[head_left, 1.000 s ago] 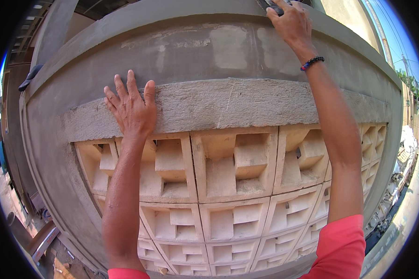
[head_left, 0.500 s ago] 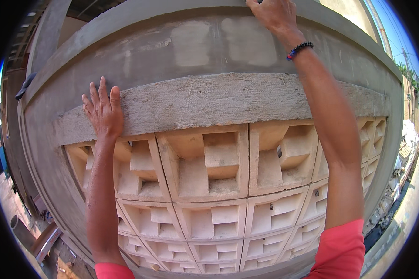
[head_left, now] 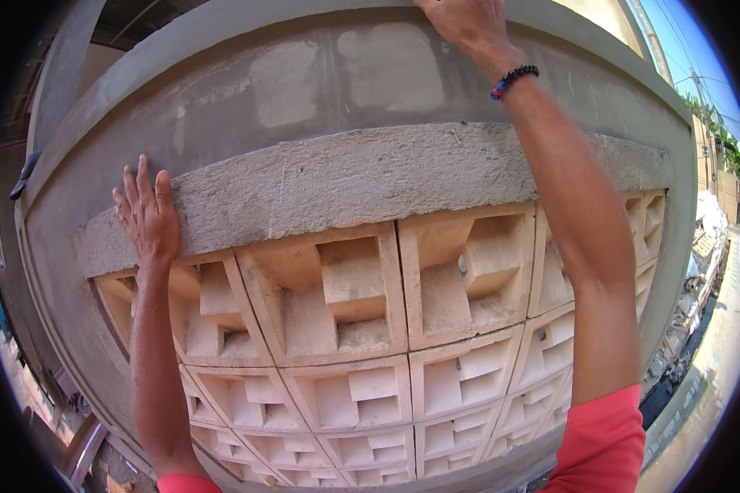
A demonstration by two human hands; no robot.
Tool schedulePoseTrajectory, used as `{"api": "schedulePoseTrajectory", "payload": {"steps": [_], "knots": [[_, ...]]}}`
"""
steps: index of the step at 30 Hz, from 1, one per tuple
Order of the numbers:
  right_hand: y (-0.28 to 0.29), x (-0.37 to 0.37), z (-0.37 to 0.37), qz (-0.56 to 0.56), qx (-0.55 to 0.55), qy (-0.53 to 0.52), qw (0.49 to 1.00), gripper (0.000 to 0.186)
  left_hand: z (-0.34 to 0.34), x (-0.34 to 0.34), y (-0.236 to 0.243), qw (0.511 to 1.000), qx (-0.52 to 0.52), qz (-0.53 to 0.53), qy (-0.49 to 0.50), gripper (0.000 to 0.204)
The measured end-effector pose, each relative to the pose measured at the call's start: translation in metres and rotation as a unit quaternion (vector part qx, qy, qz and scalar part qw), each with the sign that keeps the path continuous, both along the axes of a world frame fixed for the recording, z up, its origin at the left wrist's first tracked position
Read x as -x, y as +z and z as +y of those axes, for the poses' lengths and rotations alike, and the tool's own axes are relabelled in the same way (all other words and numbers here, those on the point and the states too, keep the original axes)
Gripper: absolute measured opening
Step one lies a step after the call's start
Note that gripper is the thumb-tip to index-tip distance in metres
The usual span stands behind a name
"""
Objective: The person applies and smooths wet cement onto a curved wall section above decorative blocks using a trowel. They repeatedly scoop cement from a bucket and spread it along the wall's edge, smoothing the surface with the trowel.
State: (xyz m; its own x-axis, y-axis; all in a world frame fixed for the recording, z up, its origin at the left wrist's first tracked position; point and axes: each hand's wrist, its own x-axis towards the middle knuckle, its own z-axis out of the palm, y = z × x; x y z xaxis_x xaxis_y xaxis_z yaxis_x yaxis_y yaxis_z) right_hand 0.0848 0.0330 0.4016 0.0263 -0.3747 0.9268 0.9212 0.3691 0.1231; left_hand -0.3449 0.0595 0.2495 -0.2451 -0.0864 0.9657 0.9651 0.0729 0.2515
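My left hand (head_left: pixel 150 220) lies spread against the wall, its palm over the rough cement band (head_left: pixel 329 177) and its fingertips reaching the smoother grey plaster (head_left: pixel 214 123) above. My right hand (head_left: pixel 466 23) is raised to the ledge (head_left: pixel 329 18) along the top of the wall. Its fingers are curled, and the upper picture edge cuts off part of them. What it grips, if anything, cannot be made out. A dark beaded bracelet (head_left: pixel 515 80) circles the right wrist. Under the band, cream ventilation blocks (head_left: pixel 355 283) form a grid between my forearms.
A dark cap-like thing (head_left: pixel 26 174) rests at the wall's far left edge. White sacks or rubble (head_left: pixel 703 238) lie along the right side, beside a paved strip (head_left: pixel 707 374). A pipe-like piece (head_left: pixel 86 448) and debris are at the lower left.
The view has shifted, so the wall appears farther left. My right hand has moved a little rightward along the ledge. My left hand stays flat at about the same spot.
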Motion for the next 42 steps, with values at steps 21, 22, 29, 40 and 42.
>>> {"api": "schedulePoseTrajectory", "payload": {"steps": [21, 22, 29, 40, 42], "knots": [[0.018, -0.008, 0.005, -0.232, -0.036, -0.020, 0.972, 0.037, 0.004, 0.008, -0.005, 1.000, -0.019, -0.003, 0.010, 0.080], [0.018, -0.019, 0.005, -0.265, -0.046, -0.036, 0.962, 0.037, -0.001, 0.010, -0.006, 1.000, -0.022, -0.006, 0.012, 0.080], [0.024, -0.091, 0.008, -0.212, 0.021, -0.093, 0.973, 0.046, 0.006, 0.002, -0.004, 0.999, -0.035, 0.004, 0.010, 0.081], [0.023, -0.073, 0.013, -0.151, 0.028, -0.054, 0.987, 0.038, 0.015, 0.009, -0.005, 0.997, -0.065, 0.024, 0.032, 0.079], [0.019, -0.044, 0.012, -0.220, -0.011, -0.062, 0.974, 0.038, 0.018, 0.014, -0.006, 0.996, -0.082, 0.036, 0.029, 0.079]]}}
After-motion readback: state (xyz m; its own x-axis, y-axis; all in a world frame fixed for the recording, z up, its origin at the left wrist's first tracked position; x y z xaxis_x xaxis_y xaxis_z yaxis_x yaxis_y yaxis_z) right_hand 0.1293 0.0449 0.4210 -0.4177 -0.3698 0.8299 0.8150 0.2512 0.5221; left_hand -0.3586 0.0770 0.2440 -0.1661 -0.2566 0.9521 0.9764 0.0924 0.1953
